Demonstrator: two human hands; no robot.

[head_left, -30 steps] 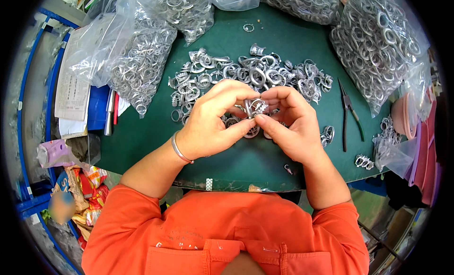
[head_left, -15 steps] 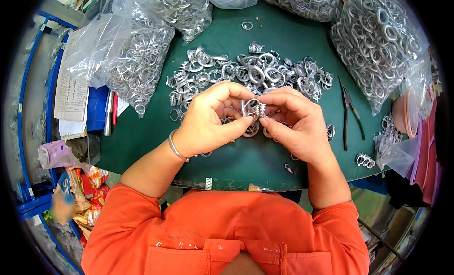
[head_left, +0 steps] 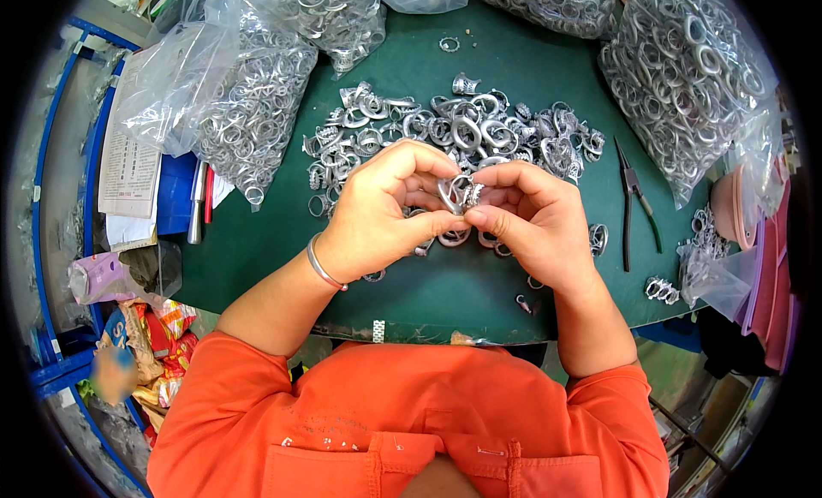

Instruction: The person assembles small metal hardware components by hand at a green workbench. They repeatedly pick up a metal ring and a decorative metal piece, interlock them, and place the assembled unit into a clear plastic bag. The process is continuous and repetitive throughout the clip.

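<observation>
My left hand (head_left: 377, 202), with a metal bangle on its wrist, pinches a smooth silver-grey ring (head_left: 446, 196) between thumb and fingers. Against it, my right hand (head_left: 538, 222) grips a second ring with a ridged, ornate band (head_left: 467, 190). The two rings touch or overlap between my thumb tips; whether they are linked is too small to tell. Beyond and partly under my hands spreads a loose pile of grey metal rings (head_left: 467, 133) on the green tabletop (head_left: 411, 305).
Clear bags full of rings stand at the far left (head_left: 253, 113) and far right (head_left: 685, 78). Long-nosed pliers (head_left: 629, 190) lie right of the pile. A small ring cluster (head_left: 661, 290) and a pink cup (head_left: 729, 205) sit at the right edge. Papers (head_left: 128, 177) lie left.
The smooth ring has tilted and turned against the ornate one. My thumbs have come closer together, while both hands stay in nearly the same place.
</observation>
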